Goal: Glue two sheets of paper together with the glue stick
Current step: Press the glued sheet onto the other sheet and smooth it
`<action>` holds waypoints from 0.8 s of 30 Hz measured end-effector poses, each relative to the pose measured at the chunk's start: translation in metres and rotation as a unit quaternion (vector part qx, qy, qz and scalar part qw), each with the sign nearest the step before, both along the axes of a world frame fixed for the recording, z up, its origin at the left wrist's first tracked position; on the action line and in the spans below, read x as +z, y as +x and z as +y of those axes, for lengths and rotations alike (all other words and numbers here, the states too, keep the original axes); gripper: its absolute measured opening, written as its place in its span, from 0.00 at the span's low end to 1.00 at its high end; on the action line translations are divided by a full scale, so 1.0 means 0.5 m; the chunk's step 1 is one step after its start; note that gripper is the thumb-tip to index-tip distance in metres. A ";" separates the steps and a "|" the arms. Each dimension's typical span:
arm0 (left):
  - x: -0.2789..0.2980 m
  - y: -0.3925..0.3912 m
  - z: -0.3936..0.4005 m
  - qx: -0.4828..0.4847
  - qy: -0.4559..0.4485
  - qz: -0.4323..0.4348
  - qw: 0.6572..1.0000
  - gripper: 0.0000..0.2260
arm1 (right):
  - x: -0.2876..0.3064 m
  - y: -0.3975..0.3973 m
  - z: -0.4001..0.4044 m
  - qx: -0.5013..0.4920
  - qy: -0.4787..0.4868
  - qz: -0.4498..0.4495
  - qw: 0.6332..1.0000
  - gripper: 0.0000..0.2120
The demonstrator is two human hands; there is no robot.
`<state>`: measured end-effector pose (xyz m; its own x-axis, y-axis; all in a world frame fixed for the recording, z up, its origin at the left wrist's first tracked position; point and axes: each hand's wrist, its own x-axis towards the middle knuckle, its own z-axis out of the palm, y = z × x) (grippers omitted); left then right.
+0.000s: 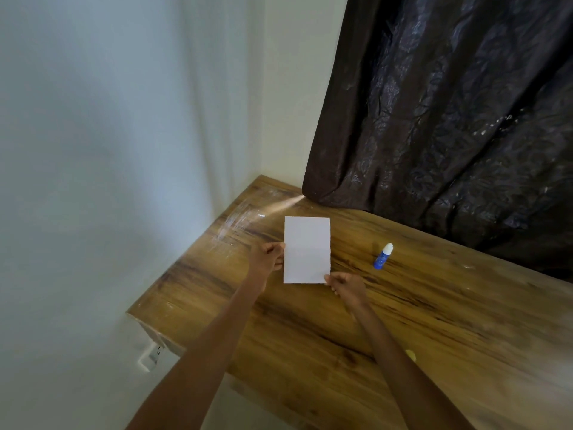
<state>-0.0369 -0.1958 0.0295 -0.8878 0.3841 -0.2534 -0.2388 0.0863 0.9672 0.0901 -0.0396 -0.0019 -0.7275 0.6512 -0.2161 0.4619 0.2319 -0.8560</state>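
fingers of the left hand pinch the paper's left edge; the right hand pinches its near right corner. the glue stick lies right of it, cap pointing away, nearest the right hand.

One head-worn camera looks forward and down, from above, onto the wooden table.
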 end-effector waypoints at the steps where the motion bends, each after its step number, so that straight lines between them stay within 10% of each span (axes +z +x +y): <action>1: -0.003 0.007 -0.005 -0.012 -0.007 0.007 1.000 0.15 | 0.000 0.001 0.000 -0.009 0.000 0.004 1.000 0.12; 7: -0.036 0.040 -0.028 -0.158 -0.097 -0.015 0.983 0.14 | 0.001 0.010 -0.004 -0.043 0.000 0.025 0.999 0.12; 16: -0.019 0.080 -0.006 -0.089 -0.014 0.011 0.996 0.14 | 0.023 0.029 -0.081 -0.091 -0.203 0.163 0.961 0.16; 24: -0.011 0.094 0.005 -0.116 -0.029 0.031 0.992 0.12 | 0.011 0.014 -0.141 -0.138 -0.190 0.137 0.962 0.07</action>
<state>0.0099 -0.1934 0.0241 -0.7920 0.5659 -0.2291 -0.1467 0.1879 0.9712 0.0971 -0.1101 0.0036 -0.6019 0.7393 -0.3018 0.2061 -0.2213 -0.9532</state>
